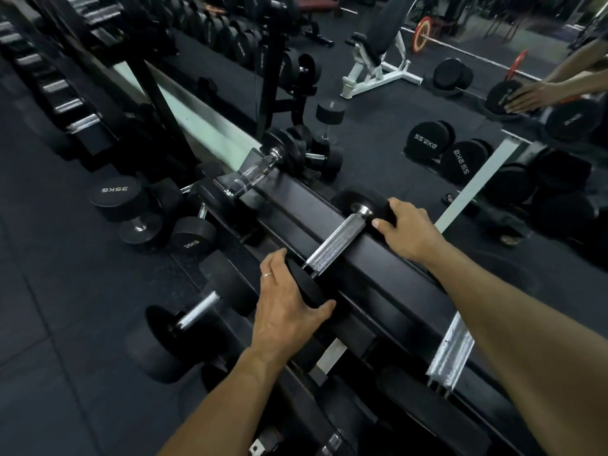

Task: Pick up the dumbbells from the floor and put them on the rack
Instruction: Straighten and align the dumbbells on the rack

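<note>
My left hand (289, 304) comes in from below, palm down, with its fingers and thumb curled over the near round head of the black rubber-ended dumbbell with the knurled steel handle (339, 242); a ring shows on one finger. That dumbbell lies across the top rail of the long black steel rack (388, 268), its handle bare between my two hands. My right hand (409, 227) reaches further out, arm nearly straight, its fingers wrapped over the far head and the thumb tip just beside the handle's collar.

Counting from the left: two black round dumbbells marked 35KG (131, 209) stand upright on the dark rubber floor (49, 291) beside the rack. One more black dumbbell (194, 320) rests on the lower tier, just left of my left wrist. On the top rail, one other chrome-handled dumbbell (253, 174) sits well apart from mine. Behind the rail a wall mirror (378, 133) shows one white-framed bench (375, 60) and more dumbbells, too many and too dark to count.
</note>
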